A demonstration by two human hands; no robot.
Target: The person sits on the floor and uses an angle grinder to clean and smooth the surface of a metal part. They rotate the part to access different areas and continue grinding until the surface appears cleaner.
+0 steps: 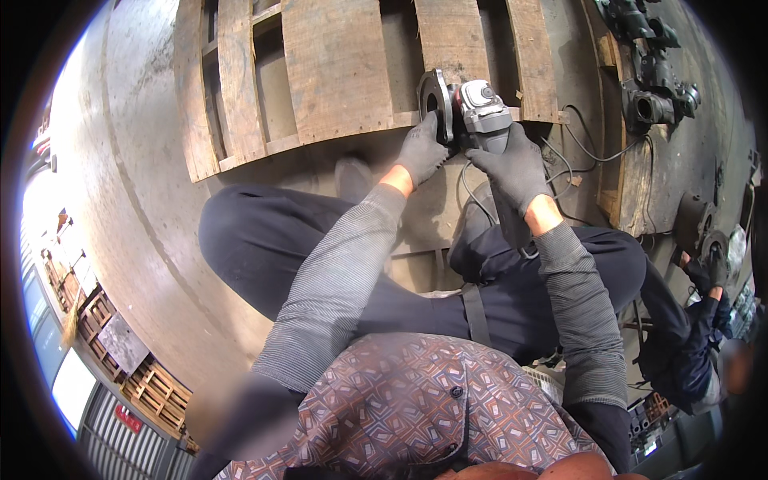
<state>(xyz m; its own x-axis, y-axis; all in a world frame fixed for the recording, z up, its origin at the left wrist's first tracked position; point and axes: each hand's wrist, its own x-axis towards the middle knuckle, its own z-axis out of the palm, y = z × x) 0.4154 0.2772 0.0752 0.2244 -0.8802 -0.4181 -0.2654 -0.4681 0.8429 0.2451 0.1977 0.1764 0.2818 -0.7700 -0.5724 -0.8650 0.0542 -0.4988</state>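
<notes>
My left hand [422, 150], in a dark grey glove, is closed on the lower edge of a dark metal flange [436, 86] with a round opening. The flange stands upright at the near edge of a wooden pallet [336, 68]. In my right hand [516, 172], also gloved, is an angle grinder [486, 112] with a silver head and dark grey body. Its head is right beside the flange's right face; whether the disc touches the metal is hidden. The grinder's lower body passes under my right wrist.
A black power cord [596, 157] loops over the floor to the right. Dark metal castings [652, 104] stand on another wooden surface at the far right. Another person [692, 344] sits working at the right rim. Stacked pallets [156, 396] are at the lower left.
</notes>
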